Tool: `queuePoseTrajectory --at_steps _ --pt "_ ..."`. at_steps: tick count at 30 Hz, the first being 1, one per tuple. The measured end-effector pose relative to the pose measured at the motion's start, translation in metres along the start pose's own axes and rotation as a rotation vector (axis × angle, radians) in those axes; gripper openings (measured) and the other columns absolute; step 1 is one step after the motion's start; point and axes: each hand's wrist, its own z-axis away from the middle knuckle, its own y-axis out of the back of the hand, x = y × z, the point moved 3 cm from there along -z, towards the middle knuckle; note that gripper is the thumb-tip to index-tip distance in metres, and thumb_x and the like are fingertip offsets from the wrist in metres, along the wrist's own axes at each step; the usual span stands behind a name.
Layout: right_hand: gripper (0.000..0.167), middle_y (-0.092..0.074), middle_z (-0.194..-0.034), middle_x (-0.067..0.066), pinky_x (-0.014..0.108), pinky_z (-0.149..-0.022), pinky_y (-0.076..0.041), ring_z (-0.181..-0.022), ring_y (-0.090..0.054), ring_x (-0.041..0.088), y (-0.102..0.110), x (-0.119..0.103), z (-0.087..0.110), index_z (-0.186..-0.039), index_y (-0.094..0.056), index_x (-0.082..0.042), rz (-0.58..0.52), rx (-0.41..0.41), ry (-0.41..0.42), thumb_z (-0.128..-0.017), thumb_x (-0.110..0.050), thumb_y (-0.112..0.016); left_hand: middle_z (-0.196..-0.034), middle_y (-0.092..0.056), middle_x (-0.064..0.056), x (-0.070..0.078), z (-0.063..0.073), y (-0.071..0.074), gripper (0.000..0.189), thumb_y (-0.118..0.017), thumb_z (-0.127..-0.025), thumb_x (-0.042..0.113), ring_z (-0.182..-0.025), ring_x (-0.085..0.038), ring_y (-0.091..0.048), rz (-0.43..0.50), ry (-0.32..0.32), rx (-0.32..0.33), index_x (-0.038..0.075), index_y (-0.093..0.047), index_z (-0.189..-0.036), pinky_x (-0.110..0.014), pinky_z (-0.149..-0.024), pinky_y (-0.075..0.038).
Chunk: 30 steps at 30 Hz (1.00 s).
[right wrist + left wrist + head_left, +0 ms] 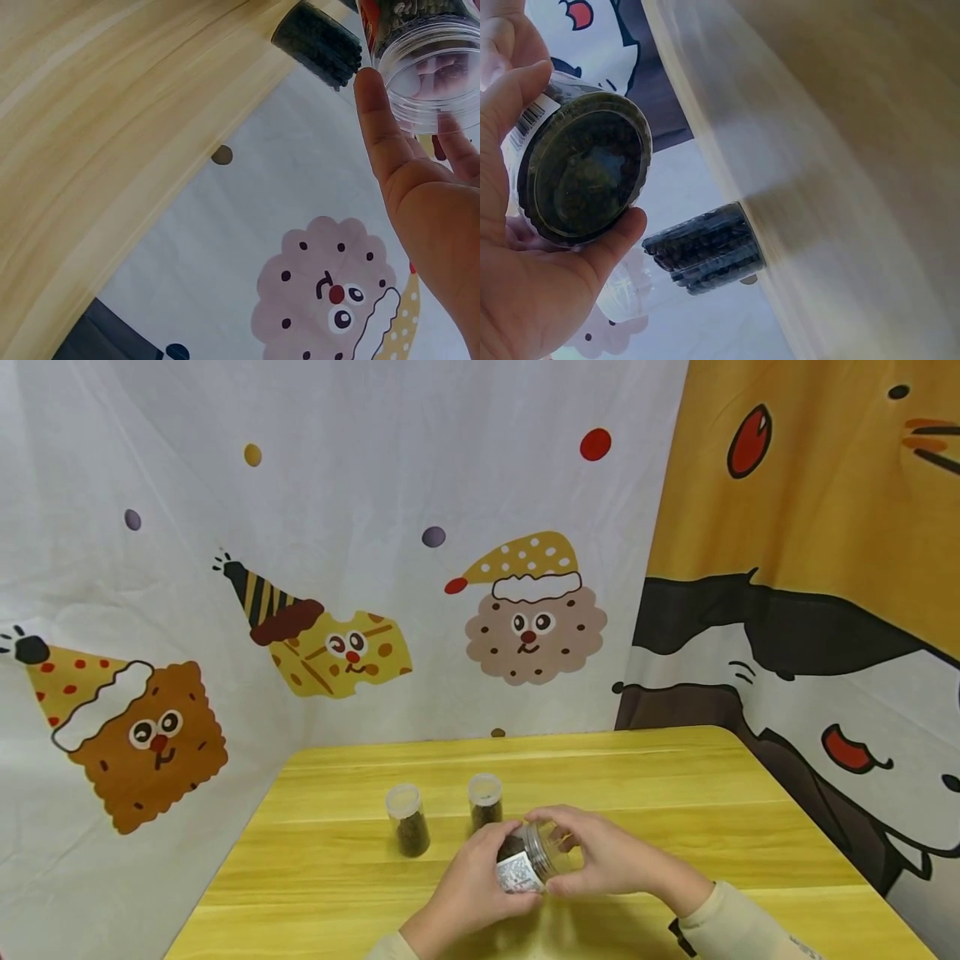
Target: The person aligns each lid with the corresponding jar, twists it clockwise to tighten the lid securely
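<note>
A clear plastic jar (517, 870) with dark contents and a white printed label lies tilted between both hands, raised over the table. My left hand (468, 887) grips its body, thumb on one side and fingers on the other; the dark round base (585, 176) faces the left wrist camera. Around the jar's clear ridged lid end (549, 850) curl the thumb and fingers of my right hand (603, 857). In the right wrist view, one fingertip meets the rim of that transparent end (431, 71). Just behind the held jar stands a similar jar (486, 802), partly covered by it.
Another clear jar (408, 827) of dark contents stands upright to the left on the yellow wood-grain table (322, 893). A white curtain (360, 485) with cartoon prints hangs behind the table's back edge, and a cartoon-printed cloth (817, 527) hangs at the right.
</note>
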Motion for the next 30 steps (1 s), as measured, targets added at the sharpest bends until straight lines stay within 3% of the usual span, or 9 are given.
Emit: queuePoseTrajectory --at_steps 5,9,13,18,22,26,30 --pt "0.076 -0.063 -0.144 0.008 0.03 -0.084 -0.063 -0.106 -0.072 0.02 -0.0013 0.0029 -0.0011 -0.156 -0.049 -0.01 0.001 0.005 -0.036 -0.093 -0.033 -0.084 -0.134 -0.067 -0.002 0.0017 0.0003 -0.0007 0.085 -0.095 -0.076 0.038 -0.113 -0.011 -0.064 -0.008 -0.014 0.006 0.01 -0.057 -0.147 -0.027 -0.092 -0.061" --pt "0.076 -0.063 -0.144 0.01 0.031 -0.086 -0.064 -0.106 -0.072 0.02 -0.0021 0.0041 -0.0018 -0.156 -0.049 -0.013 0.01 0.005 -0.046 -0.094 -0.038 -0.083 -0.134 -0.067 -0.003 0.0016 0.0004 -0.0011 0.085 -0.095 -0.076 0.037 -0.113 -0.011 -0.064 -0.008 -0.007 0.004 0.01 -0.056 -0.147 -0.026 -0.091 -0.061" --pt "0.087 -0.059 -0.152 0.014 0.039 -0.094 -0.064 -0.117 -0.071 0.028 -0.0012 0.0032 -0.001 -0.162 -0.042 -0.012 0.051 -0.001 -0.028 -0.092 -0.043 -0.084 -0.135 -0.067 -0.004 0.0008 -0.0004 -0.0009 0.087 -0.096 -0.075 0.037 -0.113 -0.013 -0.065 -0.026 -0.002 0.008 0.008 -0.056 -0.147 -0.028 -0.092 -0.062" --pt "0.091 -0.056 -0.157 0.013 0.047 -0.1 -0.062 -0.127 -0.067 0.034 -0.0003 -0.0009 -0.0009 -0.162 -0.041 -0.01 0.101 -0.003 0.058 -0.089 -0.034 -0.089 -0.135 -0.067 -0.005 0.0008 -0.0014 -0.0005 0.089 -0.097 -0.075 0.036 -0.116 -0.016 -0.066 -0.054 -0.019 0.028 0.006 -0.056 -0.148 -0.033 -0.095 -0.062" --pt "0.08 -0.061 -0.15 0.01 0.037 -0.092 -0.065 -0.12 -0.07 0.029 0.0009 -0.0021 -0.002 -0.157 -0.048 -0.011 0.075 0.006 0.062 -0.089 -0.027 -0.088 -0.136 -0.067 -0.004 0.0021 -0.0016 -0.0007 0.088 -0.096 -0.076 0.037 -0.117 -0.016 -0.065 -0.065 -0.044 0.039 0.008 -0.055 -0.148 -0.033 -0.094 -0.062" --pt "0.075 -0.066 -0.143 0.008 0.032 -0.086 -0.065 -0.105 -0.071 0.019 0.0026 -0.0007 -0.0029 -0.155 -0.051 -0.011 0.029 0.017 0.002 -0.092 -0.033 -0.086 -0.137 -0.066 -0.003 0.0034 -0.0025 -0.0011 0.086 -0.096 -0.076 0.036 -0.119 -0.017 -0.064 -0.09 -0.063 0.056 0.009 -0.056 -0.148 -0.034 -0.095 -0.063" --pt "0.076 -0.068 -0.138 0.012 0.03 -0.081 -0.065 -0.096 -0.073 0.017 0.0028 0.0004 -0.004 -0.154 -0.052 -0.007 0.009 0.015 -0.033 -0.093 -0.038 -0.084 -0.139 -0.066 -0.004 0.0034 -0.0036 -0.0017 0.087 -0.096 -0.075 0.035 -0.121 -0.018 -0.064 -0.12 -0.07 0.067 0.01 -0.056 -0.147 -0.036 -0.097 -0.063"
